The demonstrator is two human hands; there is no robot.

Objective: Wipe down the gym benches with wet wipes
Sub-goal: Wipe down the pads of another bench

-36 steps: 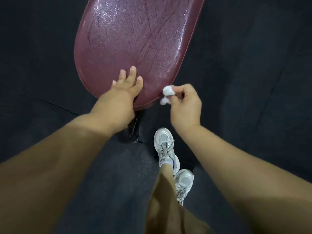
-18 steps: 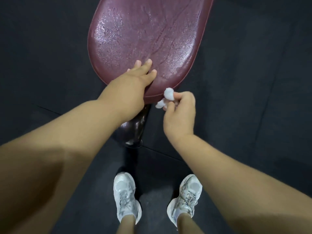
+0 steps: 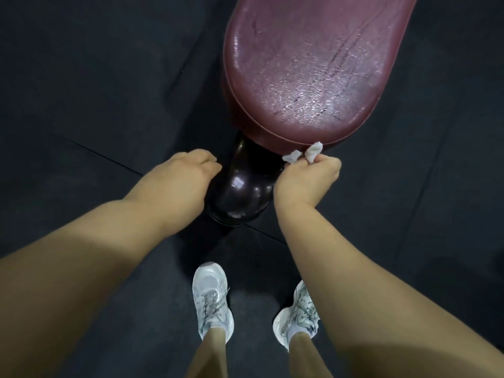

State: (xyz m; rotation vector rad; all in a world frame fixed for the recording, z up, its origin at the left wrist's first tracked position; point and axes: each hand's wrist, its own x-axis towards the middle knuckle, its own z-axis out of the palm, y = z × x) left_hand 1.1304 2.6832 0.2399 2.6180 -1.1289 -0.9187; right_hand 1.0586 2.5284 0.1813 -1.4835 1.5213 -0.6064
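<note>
Gym bench (image 3: pixel 313 77) stretches away ahead and to the right, its rounded near end just beyond both hands. Left hand (image 3: pixel 185 173) sits beside the dark support post (image 3: pixel 240 186), fingers bent under; whether it grips anything I cannot tell. Right hand (image 3: pixel 308 175), the nearer to the pad, pinches a crumpled wet wipe (image 3: pixel 302 155) that touches the pad's near rim. Wiping would likely run forward from there, along the pad's length.

The bench pad (image 3: pixel 300 77) is shiny, wrinkly and leathery. The post (image 3: pixel 240 192) under it is smooth, glossy and dark. The wipe (image 3: pixel 313 151) looks soft. The floor (image 3: pixel 95 77) is dull.
</note>
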